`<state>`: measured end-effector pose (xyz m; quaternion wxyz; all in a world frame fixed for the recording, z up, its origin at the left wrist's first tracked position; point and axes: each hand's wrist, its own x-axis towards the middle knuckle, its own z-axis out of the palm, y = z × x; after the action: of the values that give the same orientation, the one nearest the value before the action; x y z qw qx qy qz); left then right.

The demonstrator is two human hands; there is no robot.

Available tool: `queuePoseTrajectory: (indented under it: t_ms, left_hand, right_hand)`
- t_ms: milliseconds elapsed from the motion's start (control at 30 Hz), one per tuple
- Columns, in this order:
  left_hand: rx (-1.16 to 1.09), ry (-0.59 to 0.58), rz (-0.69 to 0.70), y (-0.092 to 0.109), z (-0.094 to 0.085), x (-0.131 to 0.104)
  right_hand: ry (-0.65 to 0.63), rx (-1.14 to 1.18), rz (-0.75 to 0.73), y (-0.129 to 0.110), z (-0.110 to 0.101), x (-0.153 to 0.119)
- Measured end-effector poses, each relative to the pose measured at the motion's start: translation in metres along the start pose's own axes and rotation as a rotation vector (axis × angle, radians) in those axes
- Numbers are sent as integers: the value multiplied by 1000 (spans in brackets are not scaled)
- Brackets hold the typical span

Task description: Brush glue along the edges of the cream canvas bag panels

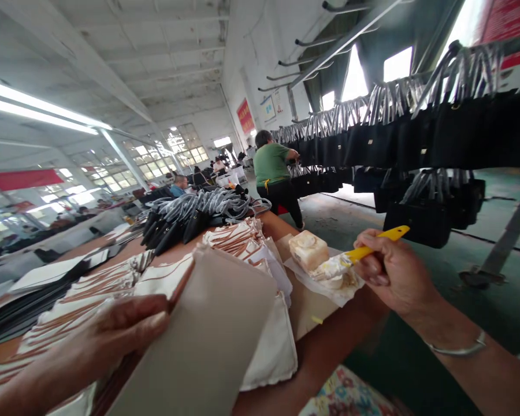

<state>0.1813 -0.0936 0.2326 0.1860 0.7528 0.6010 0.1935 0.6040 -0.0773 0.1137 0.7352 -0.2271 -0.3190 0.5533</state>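
My right hand is closed round a yellow-handled brush. White paste coats the brush's far end, which rests by a crusted whitish glue container on a sheet of paper. My left hand pinches the edge of a flat grey-beige panel, held tilted over the table. Under and beside the panel lies a cream fabric piece. What the panel's far side looks like is hidden.
Stacked cream pieces with brown edges cover the table's left part, beside black strips. Black straps with grey-wrapped handles lie behind. At right, black bags hang on a rack; a person in green stands there.
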Motion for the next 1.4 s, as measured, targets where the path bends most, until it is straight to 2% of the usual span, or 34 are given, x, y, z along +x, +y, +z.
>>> queuePoseTrajectory:
  t_ms: [67, 100, 167, 300, 367, 433, 533, 667, 800, 967, 1133, 1267, 1400]
  left_hand:
    - [-138, -318, -61, 4, 19, 6]
    - [-159, -386, -65, 4, 34, 10]
    - [-34, -346, -45, -3, 73, 21]
    - [50, -230, -40, -35, 151, 38]
    - [53, -204, -13, -51, 176, 40]
    - [48, -192, 11, -61, 189, 40]
    - [38, -217, 2, -66, 199, 41]
    - [-11, -248, -18, -58, 214, 49]
    - [-155, -312, -25, -52, 223, 52]
    - [-354, -399, -44, -49, 218, 41]
    - [-579, -370, -65, -45, 219, 27]
    - [-606, -344, -88, -42, 218, 20]
    - [-578, -354, -50, -36, 214, 15]
  right_hand:
    - [-12, 9, 15, 3, 1, -2]
    - [-20, 10, 22, 6, 2, -3]
    - [-35, 12, 37, 13, 3, -5]
    - [-42, -27, 83, 34, 4, -11]
    - [-26, -66, 104, 46, 2, -15]
    - [-2, -106, 123, 58, 0, -17]
    - [26, -153, 147, 79, -3, -15]
    - [29, -258, 155, 110, -1, -11]
    - [-64, -427, 140, 134, 1, -10]
    - [-180, -515, 199, 149, 8, -15]
    - [-226, -680, 106, 151, 15, -13]
    - [-188, -716, 53, 135, 18, -14]
    - [-266, -681, 80, 131, 21, -23]
